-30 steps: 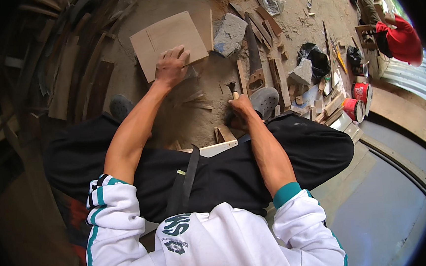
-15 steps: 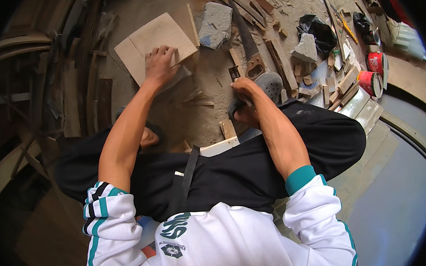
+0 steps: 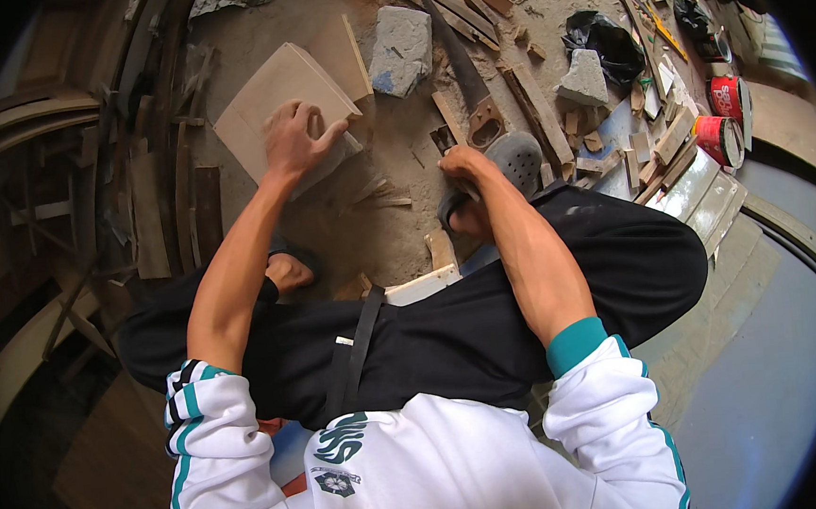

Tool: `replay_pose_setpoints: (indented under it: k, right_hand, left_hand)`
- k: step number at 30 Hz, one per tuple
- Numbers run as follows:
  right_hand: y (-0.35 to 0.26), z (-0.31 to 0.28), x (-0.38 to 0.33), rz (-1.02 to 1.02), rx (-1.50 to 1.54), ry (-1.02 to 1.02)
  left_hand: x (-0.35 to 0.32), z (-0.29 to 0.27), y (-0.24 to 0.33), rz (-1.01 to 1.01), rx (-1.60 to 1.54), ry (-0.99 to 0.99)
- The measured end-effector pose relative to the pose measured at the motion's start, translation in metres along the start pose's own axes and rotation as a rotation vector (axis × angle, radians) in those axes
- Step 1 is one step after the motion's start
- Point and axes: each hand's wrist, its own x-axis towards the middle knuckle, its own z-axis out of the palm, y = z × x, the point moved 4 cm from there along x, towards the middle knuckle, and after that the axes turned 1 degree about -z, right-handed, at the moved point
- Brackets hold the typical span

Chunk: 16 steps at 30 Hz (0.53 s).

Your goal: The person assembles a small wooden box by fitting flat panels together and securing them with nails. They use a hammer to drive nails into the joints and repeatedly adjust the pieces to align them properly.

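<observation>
Lying flat on the dusty ground, pale square board (image 3: pixel 269 99) sits under left hand (image 3: pixel 294 138), fingers spread, palm pressing its near corner; right hand (image 3: pixel 463 167) curled shut near a handsaw (image 3: pixel 467 80), what it grips unclear; grey stone (image 3: pixel 400 49) beside board, red cans (image 3: pixel 720 119) well apart

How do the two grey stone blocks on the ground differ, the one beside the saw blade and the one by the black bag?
The stone block beside the saw blade is larger and roughly rectangular, lying flat, with a bluish patch at its lower corner. The stone block by the black bag is smaller, more wedge-shaped and plain grey. The first lies near the wooden board under the left hand; the second sits among wood offcuts. Both are rough, grey and untouched.
</observation>
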Motion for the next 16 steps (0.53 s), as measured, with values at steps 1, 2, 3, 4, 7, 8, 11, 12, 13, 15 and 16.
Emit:
replay_pose_setpoints:
  k: [1, 2, 3, 4, 7, 8, 11, 12, 13, 15, 16]
  right_hand:
    - [-0.002, -0.003, -0.006, 0.017, 0.013, -0.024]
    - [-0.005, -0.006, -0.011, 0.034, 0.026, -0.049]
    - [-0.003, -0.008, -0.014, 0.058, 0.041, -0.070]
    - [0.000, -0.005, -0.008, 0.036, 0.026, -0.073]
    - [0.008, 0.006, 0.004, -0.003, 0.009, -0.069]
    - [0.008, 0.007, 0.003, 0.006, 0.025, -0.062]
    - [0.007, 0.003, -0.005, 0.061, 0.103, -0.054]
    - [0.007, 0.001, -0.007, 0.083, 0.130, -0.059]
    - [0.007, 0.000, -0.009, 0.087, 0.119, -0.046]
    - [0.008, -0.003, -0.010, 0.097, 0.100, -0.024]
    - [0.006, -0.008, -0.005, 0.093, 0.093, -0.027]
  left_hand:
    - [0.011, 0.005, 0.004, -0.003, -0.015, 0.025]
    - [0.024, 0.010, 0.008, -0.006, -0.030, 0.049]
    - [0.039, 0.016, 0.018, 0.014, -0.048, 0.088]
    - [0.055, 0.021, 0.027, 0.030, -0.062, 0.128]
    - [0.092, 0.046, 0.051, -0.001, -0.040, 0.044]
    - [0.104, 0.055, 0.056, -0.027, -0.024, -0.018]
    - [0.136, 0.082, 0.067, -0.309, 0.041, -0.389]
    - [0.142, 0.088, 0.067, -0.382, -0.002, -0.392]
    - [0.143, 0.095, 0.067, -0.455, -0.045, -0.394]
    - [0.145, 0.105, 0.066, -0.558, -0.129, -0.358]
    - [0.146, 0.109, 0.064, -0.587, -0.169, -0.320]
